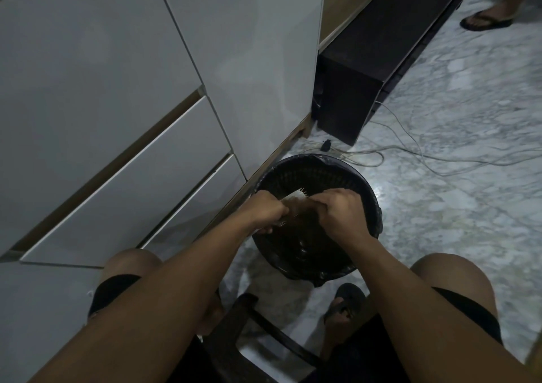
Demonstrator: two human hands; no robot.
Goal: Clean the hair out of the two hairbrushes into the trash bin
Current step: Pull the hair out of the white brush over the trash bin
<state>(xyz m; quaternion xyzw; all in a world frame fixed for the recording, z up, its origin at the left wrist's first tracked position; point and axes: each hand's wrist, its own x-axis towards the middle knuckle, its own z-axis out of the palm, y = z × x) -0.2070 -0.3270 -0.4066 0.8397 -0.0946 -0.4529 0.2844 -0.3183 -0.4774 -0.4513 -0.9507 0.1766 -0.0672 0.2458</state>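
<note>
A hairbrush with a pale head and short bristles is held over the black trash bin, which is lined with a dark bag. My left hand grips the brush at its handle end. My right hand has its fingers curled onto the bristle side, pinching a brown mat of hair on the brush. A second hairbrush is not visible.
White cabinet drawers stand to the left of the bin. A dark low unit sits behind it, with pale cables trailing over the marble floor. Another person's sandalled foot is at the top right. I sit on a dark stool.
</note>
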